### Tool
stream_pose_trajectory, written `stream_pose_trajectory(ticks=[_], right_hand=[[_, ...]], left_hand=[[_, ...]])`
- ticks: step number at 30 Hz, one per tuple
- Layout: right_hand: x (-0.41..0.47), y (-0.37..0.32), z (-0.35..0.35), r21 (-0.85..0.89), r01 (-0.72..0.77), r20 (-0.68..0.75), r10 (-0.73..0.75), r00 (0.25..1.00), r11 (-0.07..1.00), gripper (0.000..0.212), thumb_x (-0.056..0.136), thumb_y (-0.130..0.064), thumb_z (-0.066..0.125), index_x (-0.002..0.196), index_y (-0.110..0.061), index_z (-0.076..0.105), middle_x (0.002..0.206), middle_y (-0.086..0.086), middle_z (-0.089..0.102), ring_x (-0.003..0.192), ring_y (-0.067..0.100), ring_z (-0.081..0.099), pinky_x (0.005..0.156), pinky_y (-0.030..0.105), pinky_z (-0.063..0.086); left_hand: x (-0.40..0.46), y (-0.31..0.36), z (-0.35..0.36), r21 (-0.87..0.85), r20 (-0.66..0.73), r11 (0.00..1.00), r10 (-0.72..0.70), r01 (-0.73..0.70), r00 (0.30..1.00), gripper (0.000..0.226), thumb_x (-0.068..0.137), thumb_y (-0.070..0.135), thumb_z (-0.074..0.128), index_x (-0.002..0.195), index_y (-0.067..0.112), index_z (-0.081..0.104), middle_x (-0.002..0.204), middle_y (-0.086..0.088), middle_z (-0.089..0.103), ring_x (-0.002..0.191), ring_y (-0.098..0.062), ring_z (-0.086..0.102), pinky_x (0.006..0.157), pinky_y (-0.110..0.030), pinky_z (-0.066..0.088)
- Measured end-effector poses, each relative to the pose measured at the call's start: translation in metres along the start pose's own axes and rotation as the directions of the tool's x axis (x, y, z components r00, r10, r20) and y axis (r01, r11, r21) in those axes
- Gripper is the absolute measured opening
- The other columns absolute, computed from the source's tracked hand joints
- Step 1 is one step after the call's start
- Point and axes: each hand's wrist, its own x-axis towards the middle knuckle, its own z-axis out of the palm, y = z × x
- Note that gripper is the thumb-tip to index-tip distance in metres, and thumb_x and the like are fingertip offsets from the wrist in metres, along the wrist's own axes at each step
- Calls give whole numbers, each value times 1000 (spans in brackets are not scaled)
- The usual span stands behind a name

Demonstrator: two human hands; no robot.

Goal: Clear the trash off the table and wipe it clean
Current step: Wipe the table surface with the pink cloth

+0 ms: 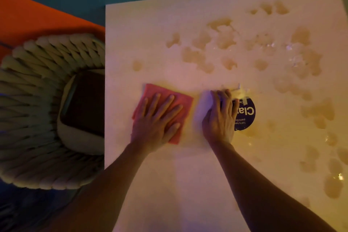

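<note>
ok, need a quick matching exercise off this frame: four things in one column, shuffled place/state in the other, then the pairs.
Things:
1. pink cloth
2. purple sticker
3. wet blotches
4. woven chair

Place or state:
A. beside the table's left edge
B. flat under the left hand
C. spread over the table's far and right parts
D. partly covered by the right hand

Pairs: 1-B, 2-D, 3-C, 4-A
</note>
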Motion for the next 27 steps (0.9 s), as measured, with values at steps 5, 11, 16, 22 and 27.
stream_pose_trajectory(ticks=[5, 11, 16, 22, 27], right_hand=[[1, -2, -3, -32, -15, 44, 16, 999, 999, 63, 79, -9, 47, 142, -10, 46, 145, 12, 42, 149, 30, 23, 119, 56, 18], [2, -2, 2, -31, -33, -12, 33, 999, 999, 60, 80, -5, 49, 140, -10, 50, 141, 11, 47, 147, 30, 28, 120, 56, 17], [3, -4, 4, -37, -36, -26, 35, 999, 999, 56, 82, -6, 47, 138, -9, 52, 139, 12, 49, 146, 31, 31, 119, 58, 19], [3, -3, 1, -48, -25, 10, 25, 1000, 999, 57, 81, -10, 44, 138, -8, 51, 140, 13, 48, 146, 32, 30, 119, 57, 19], [9, -4, -14, -67, -28, 67, 33, 997, 997, 55, 79, -11, 52, 133, -14, 55, 138, 10, 50, 139, 30, 39, 114, 53, 28]], left_hand=[[-8, -51, -3, 92, 55, 965, -251, 245, 966, 58, 100, 60, 31, 153, 37, 35, 164, 2, 26, 151, -36, 19, 119, -57, 18], [87, -34, 5, -9, 7, 784, -621, 621, 784, 59, 101, 59, 20, 155, 37, 26, 165, -2, 22, 150, -40, 18, 118, -61, 12], [132, 10, 7, -35, -14, 882, -471, 470, 882, 57, 102, 55, 25, 156, 35, 27, 164, -2, 23, 149, -41, 18, 118, -62, 10], [84, 30, 3, -10, 17, 975, -220, 221, 975, 55, 103, 52, 30, 155, 36, 28, 165, 3, 21, 151, -36, 19, 119, -58, 13], [18, 4, -3, -32, 44, 962, -271, 273, 962, 51, 103, 48, 33, 154, 40, 31, 164, 8, 23, 151, -33, 20, 120, -55, 16]])
